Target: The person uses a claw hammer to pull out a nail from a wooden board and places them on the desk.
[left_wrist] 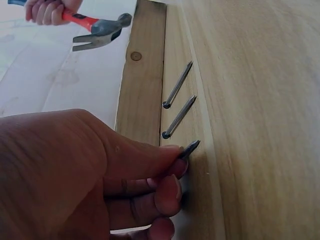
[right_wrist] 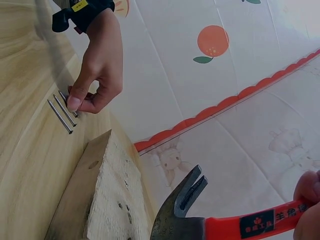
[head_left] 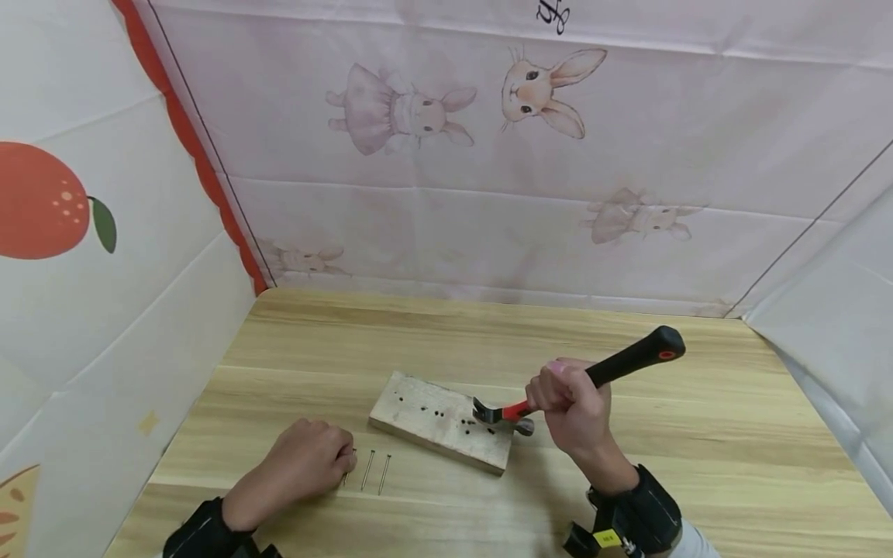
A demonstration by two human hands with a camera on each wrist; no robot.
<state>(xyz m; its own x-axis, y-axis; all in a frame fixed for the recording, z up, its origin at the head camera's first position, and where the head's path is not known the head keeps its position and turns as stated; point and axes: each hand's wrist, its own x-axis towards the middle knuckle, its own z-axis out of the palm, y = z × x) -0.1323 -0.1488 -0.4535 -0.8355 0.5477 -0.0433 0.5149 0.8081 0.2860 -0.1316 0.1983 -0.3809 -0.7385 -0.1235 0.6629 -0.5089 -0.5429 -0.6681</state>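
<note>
My left hand (head_left: 307,457) pinches a nail (left_wrist: 189,149) between thumb and fingers, low at the tabletop. Beside it lie two more nails (head_left: 367,470), roughly parallel, their heads toward the wooden block. My right hand (head_left: 574,403) grips a claw hammer (head_left: 631,359) by its black and red handle, the butt end pointing up to the right. In the head view the hammer's head overlaps the right end of the wooden block (head_left: 432,443). The right wrist view shows the steel claw (right_wrist: 187,192) over the block. Several dark holes or nail heads mark the block's top.
The light wood-grain table (head_left: 335,325) runs back to a pink cloth wall (head_left: 446,232) printed with rabbits. A white cloth (head_left: 105,325) with fruit prints stands at the left, and another pale cloth (head_left: 837,325) at the right. Both wrists wear black camera straps (head_left: 645,508).
</note>
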